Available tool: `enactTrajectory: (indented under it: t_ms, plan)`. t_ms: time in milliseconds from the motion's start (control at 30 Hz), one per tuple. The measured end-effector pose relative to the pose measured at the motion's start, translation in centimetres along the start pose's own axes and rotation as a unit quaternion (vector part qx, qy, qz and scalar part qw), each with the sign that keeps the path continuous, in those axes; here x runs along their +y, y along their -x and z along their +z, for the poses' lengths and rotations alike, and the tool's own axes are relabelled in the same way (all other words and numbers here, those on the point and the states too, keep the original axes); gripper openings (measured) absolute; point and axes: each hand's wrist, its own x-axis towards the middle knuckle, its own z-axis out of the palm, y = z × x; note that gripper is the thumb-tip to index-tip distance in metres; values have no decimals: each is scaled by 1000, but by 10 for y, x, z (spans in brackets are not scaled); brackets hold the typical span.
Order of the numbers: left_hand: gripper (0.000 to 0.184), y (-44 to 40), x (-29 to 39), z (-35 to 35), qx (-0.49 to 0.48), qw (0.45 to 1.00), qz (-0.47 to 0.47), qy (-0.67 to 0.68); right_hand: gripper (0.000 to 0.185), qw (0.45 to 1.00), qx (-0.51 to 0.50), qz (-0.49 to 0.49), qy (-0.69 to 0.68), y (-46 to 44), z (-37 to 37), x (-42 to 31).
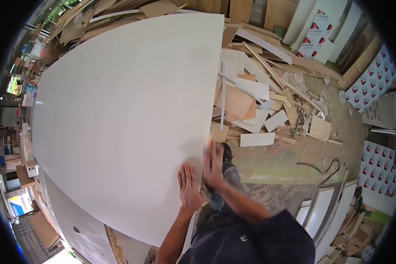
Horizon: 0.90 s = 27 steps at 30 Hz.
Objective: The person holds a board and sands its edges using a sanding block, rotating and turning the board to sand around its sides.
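Note:
A large white board point(119, 101) lies flat in front of me and takes up most of the view. My left hand point(190, 187) rests open on its surface near the right edge, palm down, with the fingers stretched out. At that same edge is my right hand point(213, 165), its fingers close together and smeared by motion. Something pale and tan shows at its fingertips, too blurred to name. The thumb side of this hand lies along the board's edge.
Wood and board offcuts point(257, 138) litter the floor to the right. Longer scrap strips point(268, 66) are heaped behind them. Printed white panels point(374, 81) lean at the far right. Narrow white panels point(319, 211) stand at lower right. A black strip point(319, 165) lies on the floor.

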Motion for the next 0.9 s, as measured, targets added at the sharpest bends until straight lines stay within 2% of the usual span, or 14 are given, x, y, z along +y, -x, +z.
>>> enactTrajectory:
  t_ms: [100,167,200,233,267,367,433,533,567,633,733,800,833,900]
  plan:
    - [90,-4,2,10,8,1000,-13,-18,53,1000,17,-18,15,7,5,2]
    - [88,0,1,9,-16,999,-16,-26,52,997,-22,69,-12,-69,13,35]
    - [88,2,0,15,-15,999,-19,-35,52,997,18,41,56,-114,29,77]
    - [87,4,1,18,-13,999,-23,-44,55,994,14,109,16,-165,33,90]
    - [87,3,3,16,-13,999,-21,-44,57,996,50,60,30,-208,39,110]
    - [85,5,7,8,-9,1000,-18,-19,56,991,39,129,-3,-241,43,130]
    - [84,7,4,15,36,999,-23,-10,55,989,60,112,-79,-185,40,114]
    - [82,8,2,20,39,999,-34,-9,54,967,-12,231,-104,-50,21,47]
    - [82,8,0,23,41,999,-31,-9,56,996,0,91,-11,-21,11,16]
    - [80,12,-2,26,46,998,-30,-32,58,999,-18,35,-18,8,1,-4]
    - [79,13,-3,28,45,998,-33,-28,56,993,4,73,-89,-41,15,30]
    - [79,15,-7,32,51,997,-33,-40,54,999,21,44,1,-123,26,85]
    - [79,16,-8,35,57,997,-32,-51,55,991,-22,119,-49,-173,23,92]
    - [78,13,-1,32,57,997,-41,-35,54,995,45,80,-49,-223,33,107]
